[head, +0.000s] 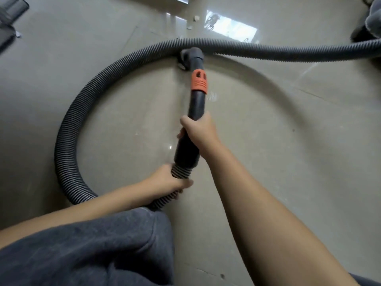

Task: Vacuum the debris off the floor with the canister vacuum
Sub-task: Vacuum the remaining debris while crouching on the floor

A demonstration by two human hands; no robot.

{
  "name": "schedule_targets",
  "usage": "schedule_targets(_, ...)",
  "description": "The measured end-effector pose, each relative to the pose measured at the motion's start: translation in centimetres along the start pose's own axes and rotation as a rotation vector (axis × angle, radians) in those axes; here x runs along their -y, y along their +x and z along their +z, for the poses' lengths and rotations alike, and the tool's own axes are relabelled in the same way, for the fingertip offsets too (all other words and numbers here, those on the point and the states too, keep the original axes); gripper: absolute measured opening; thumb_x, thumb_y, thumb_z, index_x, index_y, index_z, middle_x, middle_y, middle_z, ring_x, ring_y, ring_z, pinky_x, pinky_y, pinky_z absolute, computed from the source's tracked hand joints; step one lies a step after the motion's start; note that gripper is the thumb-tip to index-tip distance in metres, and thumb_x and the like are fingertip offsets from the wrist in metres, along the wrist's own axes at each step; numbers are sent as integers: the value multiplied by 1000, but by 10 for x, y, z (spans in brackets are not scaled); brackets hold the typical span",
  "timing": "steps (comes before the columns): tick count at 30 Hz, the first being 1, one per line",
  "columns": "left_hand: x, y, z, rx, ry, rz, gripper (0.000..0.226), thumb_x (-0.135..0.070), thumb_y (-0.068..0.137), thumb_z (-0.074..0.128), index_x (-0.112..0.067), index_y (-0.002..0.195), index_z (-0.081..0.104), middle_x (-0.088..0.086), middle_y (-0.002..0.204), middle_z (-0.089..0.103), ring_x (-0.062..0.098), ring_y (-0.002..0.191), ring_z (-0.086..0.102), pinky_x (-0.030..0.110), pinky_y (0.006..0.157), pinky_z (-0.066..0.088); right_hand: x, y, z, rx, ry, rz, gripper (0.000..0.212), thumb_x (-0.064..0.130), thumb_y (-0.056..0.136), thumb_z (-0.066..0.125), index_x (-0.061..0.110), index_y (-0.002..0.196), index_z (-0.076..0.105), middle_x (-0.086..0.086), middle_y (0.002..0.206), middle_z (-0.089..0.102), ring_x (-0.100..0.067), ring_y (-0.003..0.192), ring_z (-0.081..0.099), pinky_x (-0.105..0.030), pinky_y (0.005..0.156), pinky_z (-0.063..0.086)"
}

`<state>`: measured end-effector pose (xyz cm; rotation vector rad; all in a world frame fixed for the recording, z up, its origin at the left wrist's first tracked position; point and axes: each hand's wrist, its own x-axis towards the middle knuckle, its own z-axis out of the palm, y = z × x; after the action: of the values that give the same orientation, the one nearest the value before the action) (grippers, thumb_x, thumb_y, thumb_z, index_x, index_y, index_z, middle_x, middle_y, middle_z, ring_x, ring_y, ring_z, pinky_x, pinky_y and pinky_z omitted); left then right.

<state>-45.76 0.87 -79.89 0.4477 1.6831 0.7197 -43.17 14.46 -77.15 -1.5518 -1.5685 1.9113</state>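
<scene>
A black vacuum wand (195,104) with an orange collar (199,82) points away from me, its grey nozzle (190,58) down on the beige tile floor (268,141). My right hand (201,131) grips the wand's middle. My left hand (169,182) holds the ribbed grey hose (68,141) just behind the wand's end. The hose loops left, then runs across the floor past the nozzle to the right edge. Small pale debris bits (196,17) lie beyond the nozzle, and a light scrap sits under it.
My knee in dark grey trousers (86,250) fills the lower left. A dark object (10,17) lies at the top left corner. Dark shapes, partly cut off, sit at the top right (369,23). Window light reflects on the floor (231,25).
</scene>
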Motion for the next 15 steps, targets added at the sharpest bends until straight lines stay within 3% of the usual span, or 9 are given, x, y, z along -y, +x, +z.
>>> schedule_targets(2, -1, -2, -1, -54, -35, 0, 24, -11, 82, 73, -10, 72, 51, 3, 55, 58, 8, 37, 54, 18, 42, 45, 9, 4, 9, 101, -75, -12, 15, 4, 81, 56, 5, 91, 45, -10, 59, 54, -26, 50, 62, -28, 50, 51)
schedule_targets(4, -4, -4, 3, -9, -6, 21, 24, -9, 82, 72, -10, 70, 51, 3, 55, 58, 8, 37, 54, 19, 43, 45, 10, 1, 3, 132, -61, -10, 13, 2, 81, 55, 6, 86, 44, -10, 57, 52, -24, 45, 59, -31, 52, 51)
schedule_targets(8, -15, -8, 18, 204, 61, 38, 24, -5, 82, 69, -13, 70, 50, 4, 58, 57, 9, 40, 53, 21, 45, 45, -5, -19, -37, -111, 32, -2, 13, 1, 81, 54, 6, 90, 46, -9, 57, 53, -18, 40, 57, -29, 47, 50)
schedule_targets(10, -14, -12, 20, 265, 75, 26, 25, -6, 83, 69, -14, 70, 50, 3, 60, 57, 9, 43, 55, 21, 47, 47, -9, -29, -46, -154, 47, 4, 14, 2, 81, 54, 6, 92, 46, -11, 61, 55, -19, 44, 61, -27, 46, 51)
schedule_targets(15, 5, -33, 28, 250, 43, -34, 20, -17, 83, 72, -11, 70, 59, -1, 60, 66, 16, 57, 63, 29, 61, 54, -4, -42, -15, 173, -240, 8, 21, 6, 80, 58, 8, 94, 44, -9, 61, 58, -26, 50, 64, -36, 54, 54)
